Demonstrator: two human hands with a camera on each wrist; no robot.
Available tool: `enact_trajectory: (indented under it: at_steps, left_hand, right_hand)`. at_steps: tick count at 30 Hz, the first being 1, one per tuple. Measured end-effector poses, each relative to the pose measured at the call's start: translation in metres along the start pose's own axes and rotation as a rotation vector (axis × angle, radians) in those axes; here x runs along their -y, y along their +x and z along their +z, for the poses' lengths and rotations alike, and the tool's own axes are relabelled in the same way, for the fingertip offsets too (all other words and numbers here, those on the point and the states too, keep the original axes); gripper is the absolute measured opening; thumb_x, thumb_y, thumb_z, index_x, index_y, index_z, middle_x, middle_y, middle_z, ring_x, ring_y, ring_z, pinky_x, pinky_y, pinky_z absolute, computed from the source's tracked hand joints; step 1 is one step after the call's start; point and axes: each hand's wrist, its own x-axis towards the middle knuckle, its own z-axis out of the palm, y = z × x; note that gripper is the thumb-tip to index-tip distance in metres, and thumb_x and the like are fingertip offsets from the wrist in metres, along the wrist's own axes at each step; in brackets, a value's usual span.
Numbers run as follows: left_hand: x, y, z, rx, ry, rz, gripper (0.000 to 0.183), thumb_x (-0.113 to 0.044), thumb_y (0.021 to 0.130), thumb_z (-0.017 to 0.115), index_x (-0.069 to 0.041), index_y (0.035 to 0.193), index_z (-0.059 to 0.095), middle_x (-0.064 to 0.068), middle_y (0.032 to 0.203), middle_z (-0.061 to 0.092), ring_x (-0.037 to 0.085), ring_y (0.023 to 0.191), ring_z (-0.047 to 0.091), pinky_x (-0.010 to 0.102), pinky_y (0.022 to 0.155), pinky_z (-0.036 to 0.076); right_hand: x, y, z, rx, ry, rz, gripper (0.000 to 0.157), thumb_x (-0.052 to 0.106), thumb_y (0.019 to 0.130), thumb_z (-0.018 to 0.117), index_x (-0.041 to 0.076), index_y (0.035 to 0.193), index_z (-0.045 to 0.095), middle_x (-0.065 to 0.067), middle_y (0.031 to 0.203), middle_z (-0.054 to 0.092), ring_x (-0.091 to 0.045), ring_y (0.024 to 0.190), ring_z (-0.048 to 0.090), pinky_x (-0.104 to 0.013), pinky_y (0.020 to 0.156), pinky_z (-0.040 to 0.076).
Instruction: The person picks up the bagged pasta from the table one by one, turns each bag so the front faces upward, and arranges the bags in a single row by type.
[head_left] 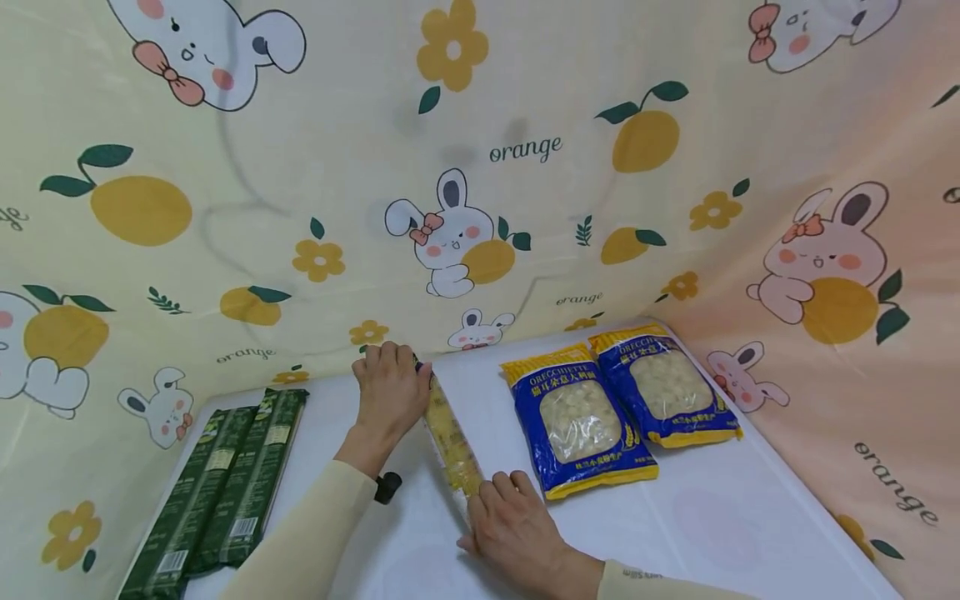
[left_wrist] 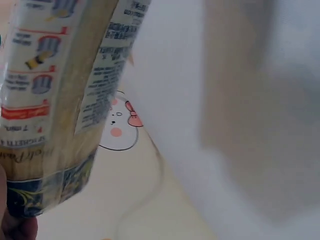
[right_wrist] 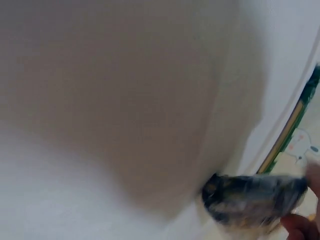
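A long clear packet of spaghetti (head_left: 453, 446) slants across the middle of the white table in the head view. My left hand (head_left: 390, 387) grips its far end, while my right hand (head_left: 513, 521) holds the near end. In the left wrist view the spaghetti packet (left_wrist: 55, 100) shows cooking pictures, printed text and a dark blue end; a bit of finger is at the lower left. The right wrist view catches the packet's dark end (right_wrist: 255, 197), blurred, with fingertips (right_wrist: 300, 227) against it. Both palms are hidden.
Two green packets (head_left: 187, 492) (head_left: 258, 475) lie side by side on the left of the white table (head_left: 397, 542). On the right are two blue and yellow orecchiette bags (head_left: 581, 421) (head_left: 667, 387), edges touching. A printed rabbit-and-orange cloth (head_left: 360, 208) rises behind and at the sides.
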Motion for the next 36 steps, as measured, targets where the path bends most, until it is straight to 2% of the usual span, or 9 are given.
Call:
enact_trajectory:
  at_steps: [2, 5, 10, 13, 20, 25, 29, 32, 36]
  left_hand:
    - [0.004, -0.001, -0.001, 0.040, -0.002, 0.003, 0.032, -0.028, 0.105, 0.064, 0.003, 0.097, 0.060, 0.022, 0.102, 0.062, 0.040, 0.093, 0.049, 0.049, 0.076, 0.035]
    - [0.013, -0.003, -0.001, 0.086, -0.033, 0.014, 0.027, -0.024, 0.106, 0.063, 0.001, 0.098, 0.060, 0.021, 0.104, 0.063, 0.038, 0.092, 0.049, 0.047, 0.076, 0.035]
    - [0.028, -0.011, 0.002, 0.094, -0.081, 0.039, 0.017, -0.018, 0.107, 0.061, -0.002, 0.099, 0.062, 0.018, 0.103, 0.063, 0.037, 0.096, 0.051, 0.047, 0.078, 0.036]
    - [0.036, -0.016, 0.004, 0.053, -0.064, 0.073, 0.016, -0.015, 0.106, 0.063, -0.002, 0.097, 0.062, 0.018, 0.101, 0.063, 0.039, 0.096, 0.052, 0.047, 0.077, 0.036]
    - [0.043, -0.021, 0.015, -0.106, -0.046, 0.184, 0.017, -0.011, 0.103, 0.066, 0.000, 0.094, 0.055, 0.019, 0.094, 0.058, 0.040, 0.087, 0.051, 0.045, 0.071, 0.033]
    - [0.042, -0.023, 0.021, -0.175, -0.058, 0.193, 0.017, -0.011, 0.102, 0.065, 0.000, 0.093, 0.054, 0.019, 0.092, 0.056, 0.038, 0.084, 0.047, 0.044, 0.070, 0.031]
    - [0.038, -0.021, 0.020, -0.181, -0.069, 0.183, 0.017, -0.013, 0.102, 0.064, 0.000, 0.095, 0.054, 0.019, 0.093, 0.056, 0.037, 0.084, 0.046, 0.044, 0.070, 0.030]
    - [0.033, -0.015, 0.020, -0.155, -0.070, 0.177, 0.017, -0.013, 0.103, 0.062, 0.000, 0.095, 0.053, 0.018, 0.093, 0.056, 0.037, 0.085, 0.047, 0.043, 0.071, 0.029]
    - [0.023, -0.003, 0.022, -0.098, -0.069, 0.165, 0.019, -0.015, 0.107, 0.056, -0.001, 0.096, 0.053, 0.017, 0.095, 0.055, 0.037, 0.088, 0.048, 0.044, 0.073, 0.032]
  right_hand:
    - [-0.003, -0.001, -0.002, 0.042, 0.025, 0.010, 0.047, 0.058, 0.093, 0.070, 0.017, 0.077, 0.053, 0.001, 0.072, 0.047, -0.020, 0.075, 0.048, -0.037, 0.075, 0.041]
    - [-0.011, -0.002, -0.002, 0.081, 0.032, 0.062, 0.048, 0.060, 0.096, 0.066, 0.017, 0.078, 0.054, 0.002, 0.073, 0.049, -0.020, 0.077, 0.050, -0.039, 0.078, 0.043]
    - [-0.016, -0.005, 0.003, 0.172, -0.020, 0.150, 0.065, 0.075, 0.091, 0.060, 0.013, 0.074, 0.049, 0.000, 0.073, 0.045, -0.021, 0.075, 0.045, -0.040, 0.075, 0.040]
    - [-0.011, -0.004, 0.007, 0.182, -0.026, 0.157, 0.069, 0.080, 0.088, 0.059, 0.014, 0.072, 0.048, 0.001, 0.072, 0.043, -0.020, 0.074, 0.042, -0.038, 0.071, 0.037]
    - [0.003, 0.002, 0.014, 0.197, -0.014, 0.187, 0.071, 0.082, 0.090, 0.056, 0.013, 0.075, 0.054, 0.000, 0.076, 0.043, -0.021, 0.076, 0.041, -0.036, 0.069, 0.035]
    - [0.009, 0.008, 0.015, 0.301, 0.003, 0.222, 0.076, 0.084, 0.091, 0.052, 0.010, 0.080, 0.059, 0.000, 0.074, 0.039, -0.020, 0.076, 0.039, -0.034, 0.068, 0.031]
    - [0.010, 0.012, 0.012, 0.390, 0.051, 0.269, 0.077, 0.084, 0.091, 0.052, 0.007, 0.085, 0.059, 0.000, 0.074, 0.037, -0.020, 0.076, 0.037, -0.035, 0.069, 0.031]
    - [0.006, 0.013, 0.009, 0.367, 0.061, 0.311, 0.074, 0.081, 0.087, 0.061, 0.008, 0.080, 0.057, 0.000, 0.072, 0.037, -0.021, 0.075, 0.037, -0.036, 0.069, 0.031]
    - [-0.002, 0.013, 0.004, 0.272, 0.043, 0.350, 0.070, 0.077, 0.080, 0.071, 0.010, 0.074, 0.054, -0.002, 0.070, 0.038, -0.023, 0.075, 0.040, -0.038, 0.070, 0.032]
